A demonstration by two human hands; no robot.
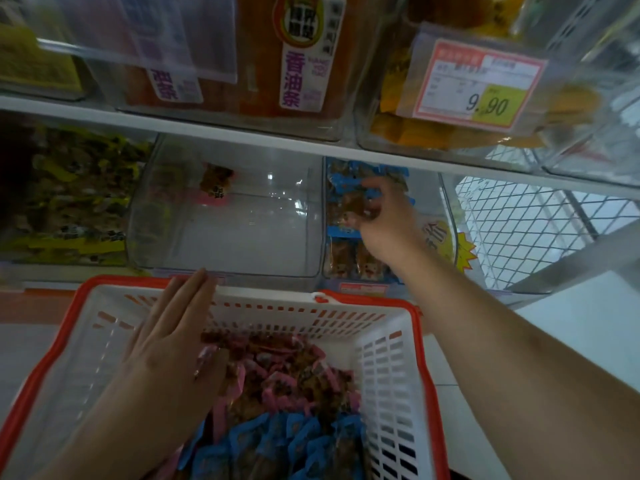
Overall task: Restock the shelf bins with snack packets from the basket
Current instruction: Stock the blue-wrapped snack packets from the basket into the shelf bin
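Head view: one white basket (391,344) with a red rim is seen below the shelf (242,131), and three clear bins are counted on the lower level. One pink packet (215,186) lies alone in the middle bin (180,237); blue packets (349,174) fill the right bin (446,209); the left bin's (69,188) yellow-green contents are blurred. Pink and blue packets are heaped in the basket, too many and too overlapped to be counted. The left hand (176,327) is held flat, fingers straight, over the basket's far rim. The right hand (384,216) is curled round a blue packet (356,207) inside the right bin. Price labels are blurred.
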